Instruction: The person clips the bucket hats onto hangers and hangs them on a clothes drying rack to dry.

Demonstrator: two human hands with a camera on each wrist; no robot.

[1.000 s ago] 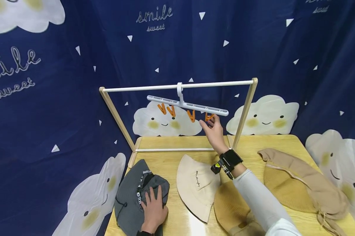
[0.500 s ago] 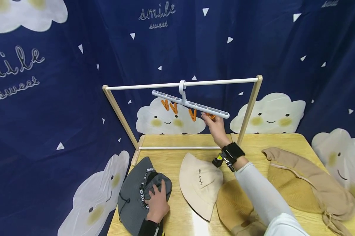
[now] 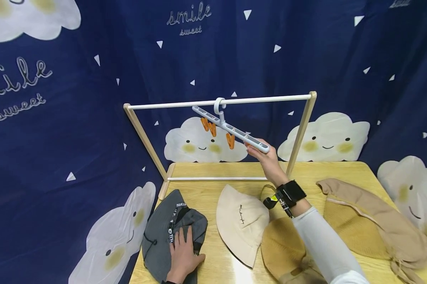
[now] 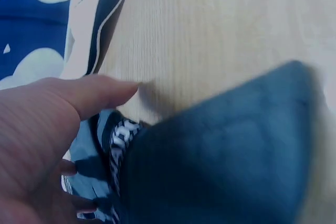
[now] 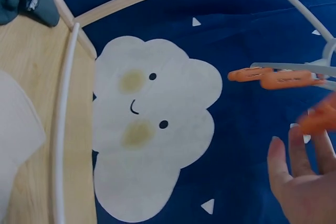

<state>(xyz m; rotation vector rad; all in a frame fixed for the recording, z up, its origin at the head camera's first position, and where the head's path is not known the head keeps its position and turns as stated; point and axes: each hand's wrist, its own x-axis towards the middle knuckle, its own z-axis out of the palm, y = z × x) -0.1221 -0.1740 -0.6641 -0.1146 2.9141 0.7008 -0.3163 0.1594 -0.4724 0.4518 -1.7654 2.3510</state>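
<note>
A white clip hanger [image 3: 234, 130] hangs by its hook from the rack's top rod, turned at a slant with its right end nearest me. My right hand [image 3: 271, 165] is at that end, pinching an orange clip [image 3: 247, 145] under the bar, mostly hidden by fingers and bar. Other orange clips [image 3: 230, 141] dangle farther left; in the right wrist view two clips [image 5: 286, 80] show beyond the fingertips [image 5: 276, 148]. On the table, my left hand [image 3: 183, 256] rests with extended fingers on a dark grey bucket hat [image 3: 158, 232], lying folded with its lettered band showing.
The rack [image 3: 303, 126] has wooden legs and a white lower rod [image 3: 217, 178]. Beside the grey hat lie a cream bucket hat [image 3: 236, 228] and a tan hat [image 3: 282, 244] partly under my right arm. A large brown sun hat [image 3: 373, 221] lies at the right.
My right hand has come towards me at the hanger's right end, and the hanger has swung to a steeper slant. The left hand's fingers have shifted slightly on the grey hat.
</note>
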